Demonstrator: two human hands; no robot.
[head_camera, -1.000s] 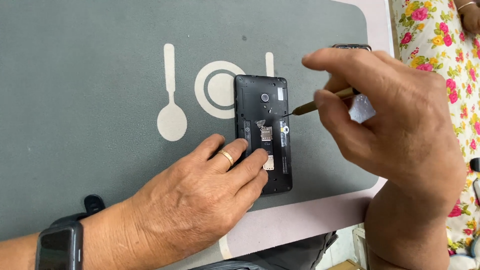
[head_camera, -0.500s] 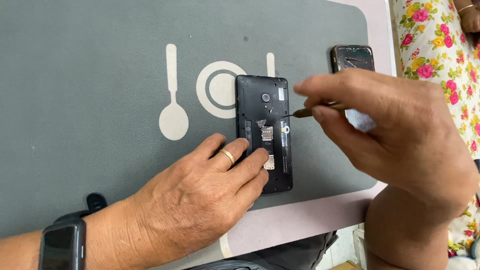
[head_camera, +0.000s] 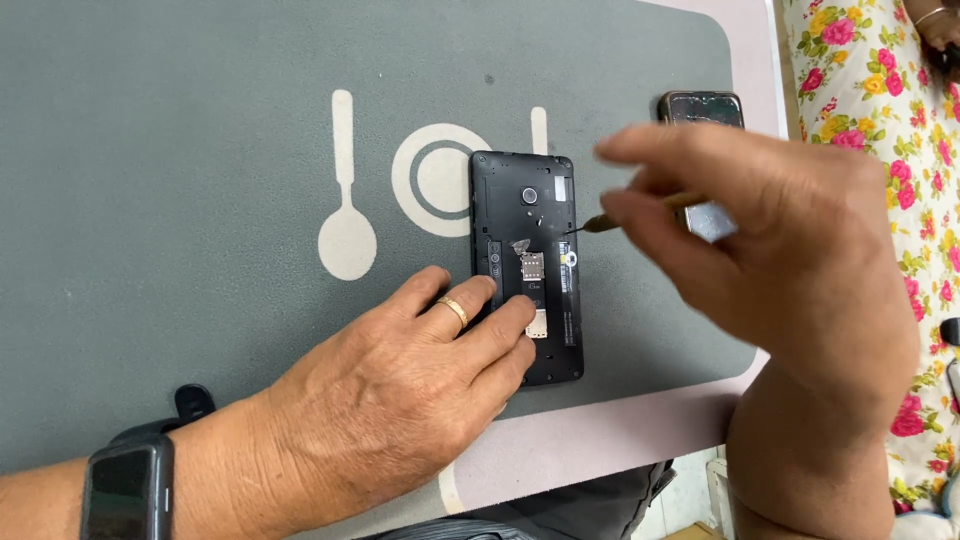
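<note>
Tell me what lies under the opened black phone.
The opened black phone lies on a grey placemat, overlapping its printed plate symbol. The left hand covers its lower left corner, hiding what is beneath there.

**Screens and labels around the hands**

A smartwatch (head_camera: 125, 487) sits on the left wrist, below and left of the left hand (head_camera: 400, 385); its rectangular screen is dark in a black case. Under that hand's fingertips lies an opened black phone (head_camera: 527, 262), back up, with small white and silvery stickers near its middle, just beyond the fingertips. Behind the right hand (head_camera: 790, 260), partly hidden by its fingers, lies a second phone (head_camera: 700, 108), its glossy dark screen reflecting light inside a brownish rim. No packages or signs appear.
</note>
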